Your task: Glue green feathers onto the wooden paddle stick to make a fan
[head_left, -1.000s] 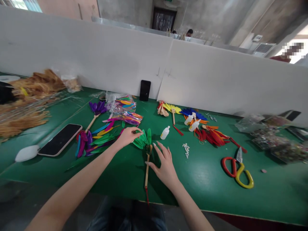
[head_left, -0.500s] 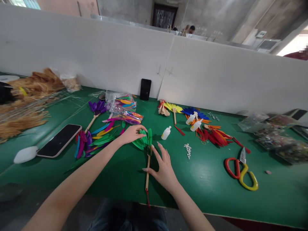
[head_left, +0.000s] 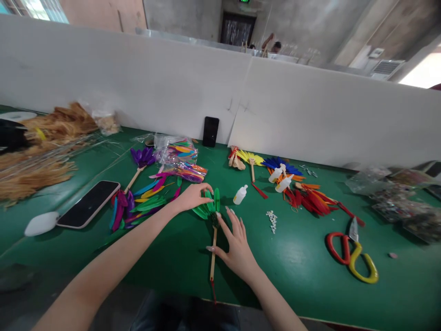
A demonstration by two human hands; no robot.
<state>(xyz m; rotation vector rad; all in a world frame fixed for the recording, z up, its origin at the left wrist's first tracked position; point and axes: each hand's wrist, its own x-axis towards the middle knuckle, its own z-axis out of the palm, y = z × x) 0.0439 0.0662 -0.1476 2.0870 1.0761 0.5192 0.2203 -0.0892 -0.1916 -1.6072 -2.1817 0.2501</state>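
Note:
In front of me on the green table lies a small fan of green feathers (head_left: 203, 210) with a pale wooden handle (head_left: 214, 257) and a red cord at its lower end. My left hand (head_left: 193, 196) pinches a green feather at the fan's top, thumb and index finger together. From the right, my right hand (head_left: 237, 243) steadies the fan, its index finger at the feather base and its thumb across the handle; the other fingers are extended. Just beyond stands a white glue bottle (head_left: 240, 195). Loose coloured feathers (head_left: 151, 202) lie left of my left hand.
Red-and-yellow-handled scissors (head_left: 353, 253) and small white beads (head_left: 271, 221) lie to the right. Purple (head_left: 143, 157), yellow (head_left: 251, 158) and blue feather fans (head_left: 277, 163) are farther back. A phone (head_left: 88, 204) lies left; another phone (head_left: 210, 132) leans on the white partition (head_left: 165, 82).
The whole view has shifted slightly, so the table things appear a little lower and farther right. Both hands stay at the green fan, with the left fingers closer together on the feather.

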